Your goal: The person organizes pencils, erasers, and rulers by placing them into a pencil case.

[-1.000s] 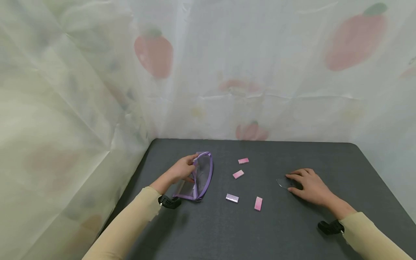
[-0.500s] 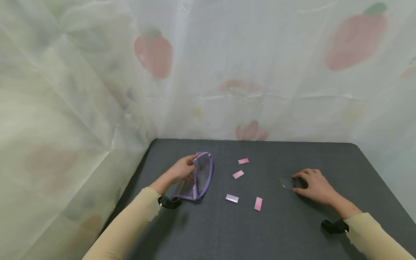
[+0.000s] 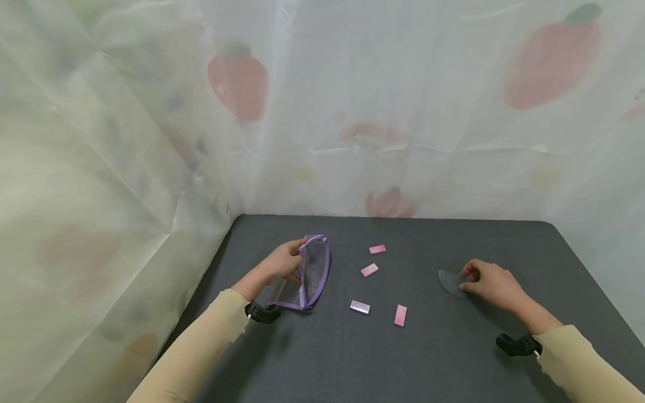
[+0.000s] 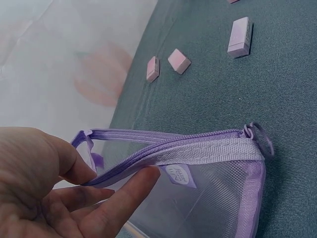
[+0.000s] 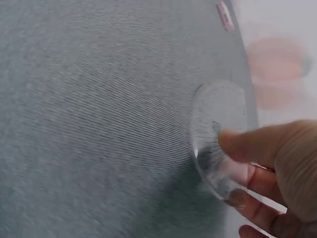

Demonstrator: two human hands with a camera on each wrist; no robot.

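A purple mesh zip pouch (image 3: 313, 275) stands on its edge at the left of the dark table (image 3: 453, 358). My left hand (image 3: 297, 261) pinches its unzipped rim between thumb and fingers. In the left wrist view the pouch (image 4: 208, 168) gapes along the zip beside my left hand (image 4: 116, 176). On the right, my right hand (image 3: 467, 280) pinches a clear half-round protractor (image 3: 449, 281) and tilts it up off the table. The right wrist view shows the protractor (image 5: 218, 119) between the thumb and fingers of my right hand (image 5: 230, 166).
Several small pink erasers lie between the hands: one eraser (image 3: 377, 249) at the back, another (image 3: 369, 270) below it, a paler one (image 3: 360, 307) and an upright one (image 3: 400, 315) nearer me. A fruit-printed curtain (image 3: 353, 112) closes in the back and left.
My right hand has drawn back to the right and curled its fingers round the protractor, tipping it up from flat. My left hand and the pouch have not moved.
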